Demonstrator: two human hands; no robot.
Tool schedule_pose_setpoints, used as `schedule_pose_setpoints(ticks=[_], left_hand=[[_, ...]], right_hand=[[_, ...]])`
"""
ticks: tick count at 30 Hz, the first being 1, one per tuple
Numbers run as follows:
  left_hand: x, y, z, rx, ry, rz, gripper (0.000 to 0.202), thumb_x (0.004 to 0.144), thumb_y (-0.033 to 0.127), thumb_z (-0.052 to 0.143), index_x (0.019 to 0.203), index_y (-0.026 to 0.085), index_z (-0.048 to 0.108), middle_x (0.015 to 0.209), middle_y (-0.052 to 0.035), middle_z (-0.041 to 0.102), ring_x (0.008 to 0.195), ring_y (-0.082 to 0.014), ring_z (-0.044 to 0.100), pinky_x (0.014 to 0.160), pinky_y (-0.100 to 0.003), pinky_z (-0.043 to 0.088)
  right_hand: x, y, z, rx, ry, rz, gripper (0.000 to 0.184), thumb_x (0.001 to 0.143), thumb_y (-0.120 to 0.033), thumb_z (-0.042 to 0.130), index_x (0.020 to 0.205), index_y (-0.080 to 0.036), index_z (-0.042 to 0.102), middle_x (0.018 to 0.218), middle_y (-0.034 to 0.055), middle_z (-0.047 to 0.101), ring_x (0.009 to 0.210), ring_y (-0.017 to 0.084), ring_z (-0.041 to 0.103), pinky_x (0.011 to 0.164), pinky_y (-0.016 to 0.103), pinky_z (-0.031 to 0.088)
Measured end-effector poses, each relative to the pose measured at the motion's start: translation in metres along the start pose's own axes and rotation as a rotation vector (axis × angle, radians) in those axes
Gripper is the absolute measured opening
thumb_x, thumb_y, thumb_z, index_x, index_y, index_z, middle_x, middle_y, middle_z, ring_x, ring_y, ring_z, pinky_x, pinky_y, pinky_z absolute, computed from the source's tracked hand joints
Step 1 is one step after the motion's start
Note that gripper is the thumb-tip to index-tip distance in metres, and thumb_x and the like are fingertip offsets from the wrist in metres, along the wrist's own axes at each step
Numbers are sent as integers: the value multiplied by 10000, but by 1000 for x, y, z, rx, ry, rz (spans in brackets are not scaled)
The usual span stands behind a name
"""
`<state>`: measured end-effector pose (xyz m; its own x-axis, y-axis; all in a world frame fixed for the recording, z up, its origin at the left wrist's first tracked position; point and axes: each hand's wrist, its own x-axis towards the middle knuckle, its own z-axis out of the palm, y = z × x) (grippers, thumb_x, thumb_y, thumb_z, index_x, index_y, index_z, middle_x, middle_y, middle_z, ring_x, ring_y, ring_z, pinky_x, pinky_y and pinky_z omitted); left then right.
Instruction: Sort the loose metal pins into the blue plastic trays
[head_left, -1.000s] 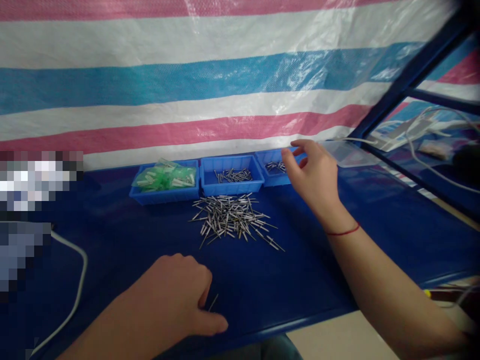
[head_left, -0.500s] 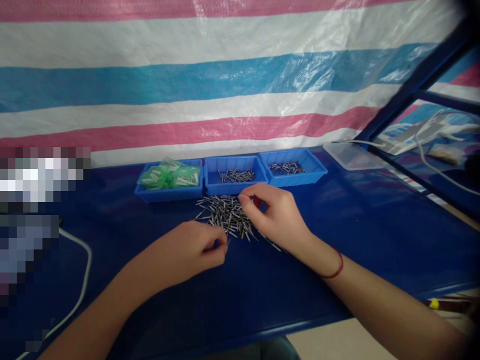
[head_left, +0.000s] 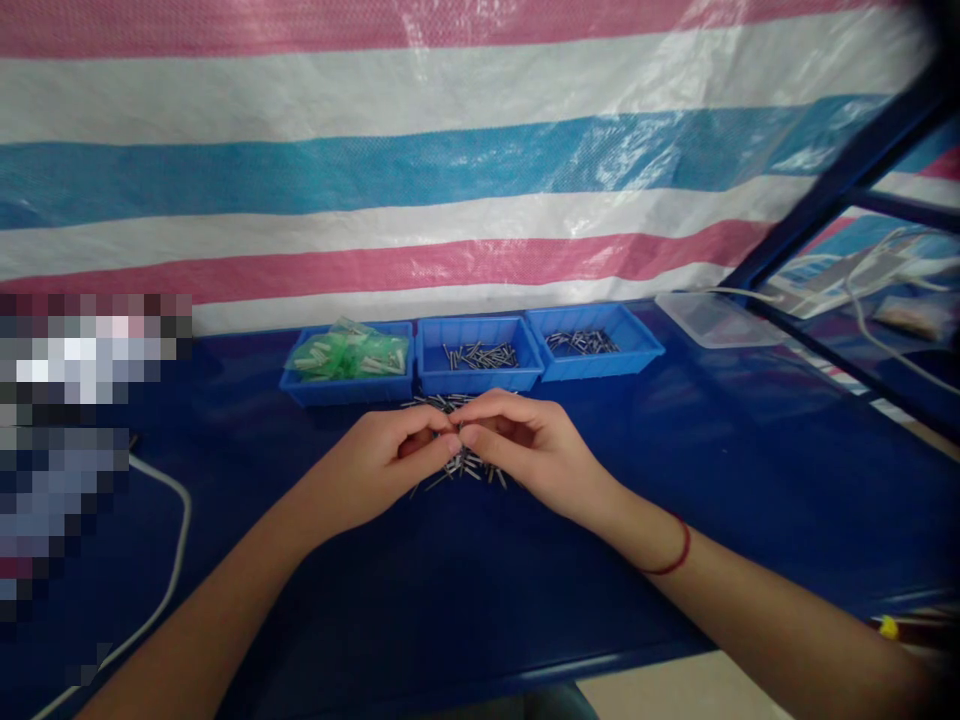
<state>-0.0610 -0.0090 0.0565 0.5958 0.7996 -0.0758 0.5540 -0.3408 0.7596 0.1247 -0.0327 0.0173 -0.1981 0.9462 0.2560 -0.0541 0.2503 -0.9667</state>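
My left hand (head_left: pixel 375 460) and my right hand (head_left: pixel 544 450) meet fingertip to fingertip over a heap of thin metal pins (head_left: pixel 466 466). Both are closed in a pinch with thumbs against forefingers. Anything between the fingertips is too small to make out. Much of the heap is hidden behind my fingers; loose pins show below and above them on the dark blue tabletop (head_left: pixel 465 590). Just behind stands a blue bin (head_left: pixel 480 381) holding similar metal pins.
A left blue bin (head_left: pixel 349 393) contains green plastic packets (head_left: pixel 352 352). More small metal pieces (head_left: pixel 582 342) lie in the right blue bin (head_left: pixel 611 367). Farther right is a clear plastic lid or tray (head_left: pixel 716 320). A white cable (head_left: pixel 182 540) runs along the left; a striped sheet (head_left: pixel 420 170) hangs behind.
My left hand has moved up and slightly right, and my right hand has come left and down, so their fingertips now meet. The view has shifted slightly.
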Motion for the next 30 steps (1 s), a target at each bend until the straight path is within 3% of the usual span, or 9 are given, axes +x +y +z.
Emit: schedule_pose_setpoints(ticks=[6,14,23,30], left_hand=[[2,-3,0,-47,-47,8,299,909,440,485,914,181,634,651,51,441,578,-89,394,525,-213,288],[4,-4,3,3,-57,40,380,908,467,475,694,160,543,618,52,398,568,-84,368,524,-217,282],[5,-11,1,-19,-25,-24,299,850,472,564,881,179,618,611,71,327,552,-84,336,511,-210,259],[5,-11,1,-9,46,-24,281,843,449,563,862,171,598,594,75,314,539,-84,346,511,-203,271]], right_hand=[[1,-3,-1,94,-16,42,75,801,-255,675,849,-200,694,794,7,643,643,100,552,555,241,441],[0,0,1,-26,34,-45,68,775,-257,698,819,-204,697,814,31,660,701,134,603,611,277,493],[-1,0,0,-116,28,-71,71,813,-243,648,841,-208,703,827,39,665,706,139,607,594,274,486],[2,8,-4,-222,59,-72,102,825,-264,631,864,-202,701,840,47,669,683,135,595,565,262,464]])
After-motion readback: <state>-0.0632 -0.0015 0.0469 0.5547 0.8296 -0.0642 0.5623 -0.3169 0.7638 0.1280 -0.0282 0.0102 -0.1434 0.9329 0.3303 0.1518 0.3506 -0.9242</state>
